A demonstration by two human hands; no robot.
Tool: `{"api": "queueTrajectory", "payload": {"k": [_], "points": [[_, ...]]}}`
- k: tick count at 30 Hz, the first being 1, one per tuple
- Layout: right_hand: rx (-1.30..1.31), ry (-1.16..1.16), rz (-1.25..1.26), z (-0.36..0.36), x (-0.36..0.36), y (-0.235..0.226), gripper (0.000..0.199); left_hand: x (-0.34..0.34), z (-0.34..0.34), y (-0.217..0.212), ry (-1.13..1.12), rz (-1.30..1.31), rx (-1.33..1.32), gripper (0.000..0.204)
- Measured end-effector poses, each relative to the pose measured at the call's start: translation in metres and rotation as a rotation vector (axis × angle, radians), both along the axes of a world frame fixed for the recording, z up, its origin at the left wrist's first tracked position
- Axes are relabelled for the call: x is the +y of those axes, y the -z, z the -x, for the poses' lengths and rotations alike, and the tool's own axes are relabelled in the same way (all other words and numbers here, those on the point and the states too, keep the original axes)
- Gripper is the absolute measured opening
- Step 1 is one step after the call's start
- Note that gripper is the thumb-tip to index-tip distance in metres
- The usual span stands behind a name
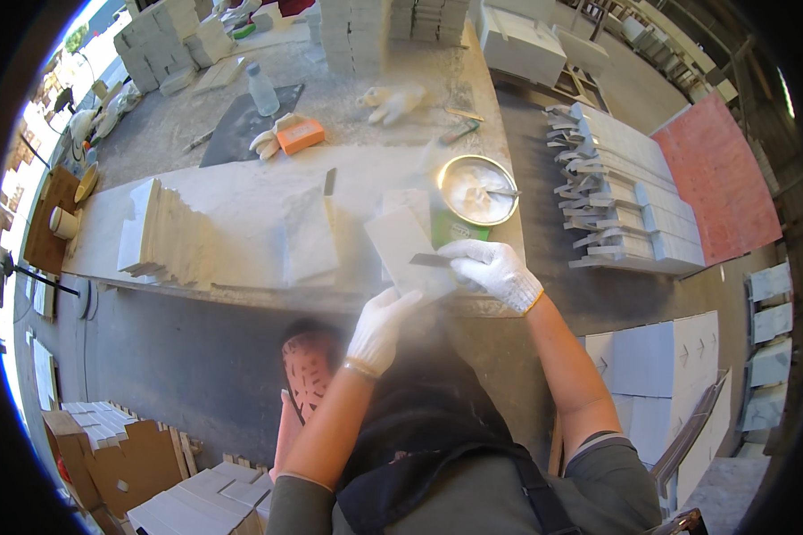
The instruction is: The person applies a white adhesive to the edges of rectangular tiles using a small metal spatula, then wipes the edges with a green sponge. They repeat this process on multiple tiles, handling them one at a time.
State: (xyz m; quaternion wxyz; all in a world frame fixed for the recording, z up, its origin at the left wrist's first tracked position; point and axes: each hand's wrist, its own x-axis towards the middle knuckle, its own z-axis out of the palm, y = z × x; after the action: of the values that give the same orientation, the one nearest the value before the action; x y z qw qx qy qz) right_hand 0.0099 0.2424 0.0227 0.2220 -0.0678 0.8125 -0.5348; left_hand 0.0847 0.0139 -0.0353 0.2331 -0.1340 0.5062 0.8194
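My left hand (pixel 382 330), in a white knit glove, grips the lower edge of a thin white rectangular tile (pixel 400 241) tilted above the table's front edge. My right hand (pixel 498 275), gloved the same way, is closed round a scraper, its dark flat blade (pixel 429 259) lying across the tile's right side. Whether the blade touches the face I cannot tell. Just beyond my right hand stands a round tin of white paste (pixel 476 191) with a tool resting in it. Something green (pixel 460 230) shows below the tin. Another pale tile (pixel 407 203) lies behind the held one.
Stacked white tiles (pixel 143 227) stand on the table's left, a further pile (pixel 310 239) nearer the middle. Beyond are an orange box (pixel 300 135), a clear bottle (pixel 261 91), a loose glove (pixel 393 103) and tall tile stacks (pixel 352 40). Cartons (pixel 120 455) sit lower left.
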Motion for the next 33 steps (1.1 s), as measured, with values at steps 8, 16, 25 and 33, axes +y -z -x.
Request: {"api": "queueTrajectory", "payload": {"k": [8,16,25,33], "points": [[-0.164,0.324,0.172,-0.033,0.039,0.007,0.027,-0.030,-0.001,-0.003,0.087,0.052,0.045,0.043],[0.358,-0.128,0.054,-0.045,0.024,0.007,0.021,-0.043,0.007,-0.005,0.213,0.052,-0.021,0.041],[0.515,-0.291,-0.128,-0.018,-0.007,0.007,0.021,-0.044,0.009,-0.008,0.220,0.040,-0.086,0.041],[0.472,-0.320,-0.202,-0.041,-0.009,0.001,0.022,-0.044,0.010,-0.007,0.214,0.022,-0.080,0.041]]}}
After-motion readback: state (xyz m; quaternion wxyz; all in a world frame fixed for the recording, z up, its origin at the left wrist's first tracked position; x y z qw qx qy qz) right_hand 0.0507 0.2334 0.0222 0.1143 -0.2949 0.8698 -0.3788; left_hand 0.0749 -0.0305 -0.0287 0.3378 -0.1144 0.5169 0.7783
